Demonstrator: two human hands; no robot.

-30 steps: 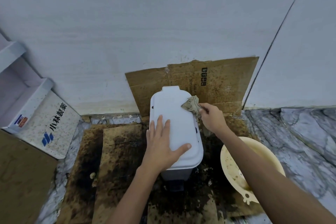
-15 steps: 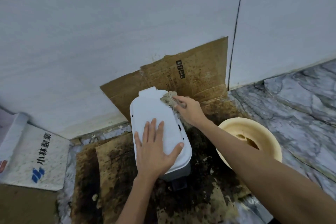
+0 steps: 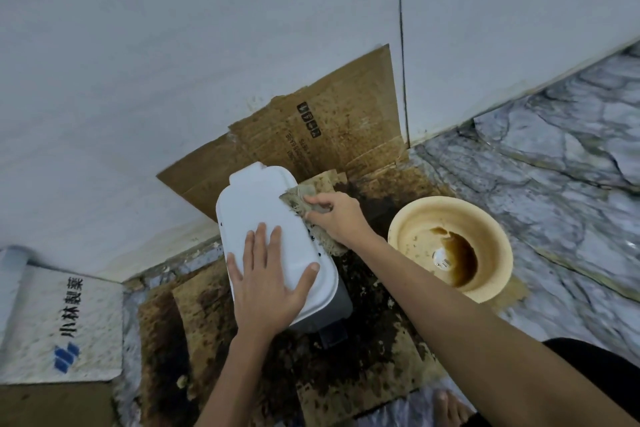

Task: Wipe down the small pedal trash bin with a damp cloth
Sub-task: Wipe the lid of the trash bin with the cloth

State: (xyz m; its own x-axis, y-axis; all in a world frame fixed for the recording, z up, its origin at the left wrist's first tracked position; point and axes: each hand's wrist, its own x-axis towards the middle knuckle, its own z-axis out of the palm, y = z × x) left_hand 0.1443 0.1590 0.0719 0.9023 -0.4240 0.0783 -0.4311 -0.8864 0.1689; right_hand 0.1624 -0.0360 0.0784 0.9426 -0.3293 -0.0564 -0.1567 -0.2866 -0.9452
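A small white pedal bin stands on stained, dark-spotted cardboard laid on a grey marbled floor, close to a pale wall. Since a moment ago, the right hand has slid nearer along the lid's right edge, and the view has swung right, showing more of the basin. That hand grips a dirty grey cloth bunched in its fingers, pressed on the lid's rim. The left hand lies flat, fingers spread wide, on the near half of the lid, as before. A cream plastic basin with brown water sits just right of the bin. A white box at left bears black characters 小林製薬 and a blue logo. More cardboard leaning on the wall carries small printing, too blurred to read.
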